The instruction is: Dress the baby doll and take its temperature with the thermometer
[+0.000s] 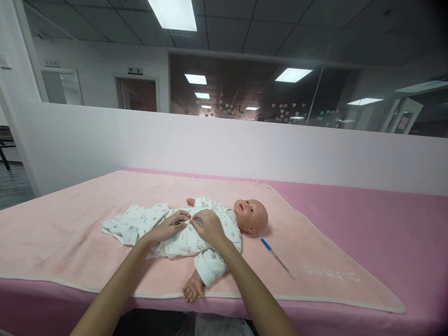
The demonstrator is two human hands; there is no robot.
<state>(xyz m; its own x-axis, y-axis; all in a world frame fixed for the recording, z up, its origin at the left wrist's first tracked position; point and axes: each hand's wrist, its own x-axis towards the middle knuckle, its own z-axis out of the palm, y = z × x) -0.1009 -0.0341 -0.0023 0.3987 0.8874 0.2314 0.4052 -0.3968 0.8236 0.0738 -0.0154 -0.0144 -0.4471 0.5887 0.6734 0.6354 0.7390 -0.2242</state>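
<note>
A baby doll (252, 215) lies on its back, its head toward the right, in a white printed baby shirt (189, 242) and matching pants (136, 224). Over the doll's belly, my left hand (171, 227) has its fingers curled on the shirt's front. Just beside it, my right hand (210, 227) pinches the shirt front between thumb and fingers. My fingertips nearly meet, and whatever small part lies between them is mostly hidden. One snap (224, 215) shows near the collar. The doll's near hand (193, 287) sticks out of its sleeve toward the front edge.
A slim clear stick with a blue end (277, 258) lies to the right of the doll. Beneath everything is a peach blanket (336, 261) with a pale border, spread over a pink cover (395, 233). A white low wall (245, 149) with glass above stands behind.
</note>
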